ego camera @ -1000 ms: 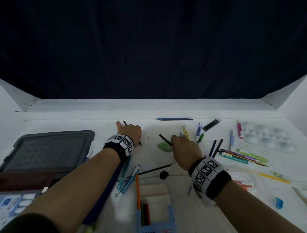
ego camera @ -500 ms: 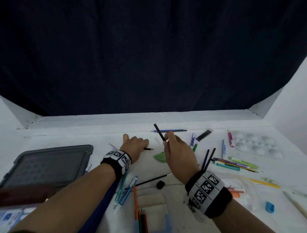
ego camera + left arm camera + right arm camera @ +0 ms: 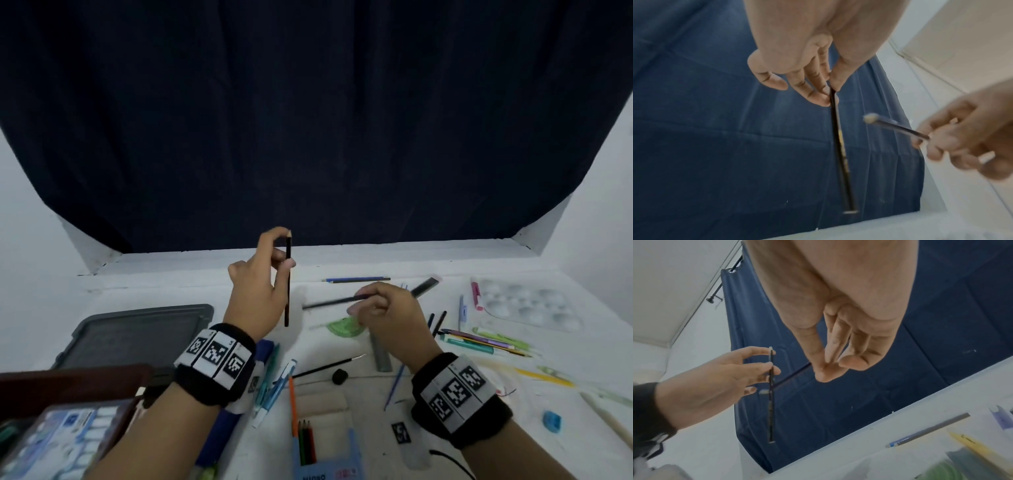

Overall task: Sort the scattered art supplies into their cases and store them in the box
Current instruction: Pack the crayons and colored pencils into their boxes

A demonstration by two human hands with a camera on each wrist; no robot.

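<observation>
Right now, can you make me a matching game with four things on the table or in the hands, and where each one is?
Things:
1. thin black pencil held upright
2. dark pencil held nearly level
3. small blue plastic sharpener
4. grey plastic box lid

Places:
A. flat at the table's left side
B. pinched in the right hand
C. near the table's right edge
D. pinched in the left hand

Pairs: 1-D, 2-B, 3-C, 4-A

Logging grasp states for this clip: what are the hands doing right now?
Left hand: pinches a black pencil, held upright above the table.
Right hand: grips another dark pencil, lying roughly level.
</observation>
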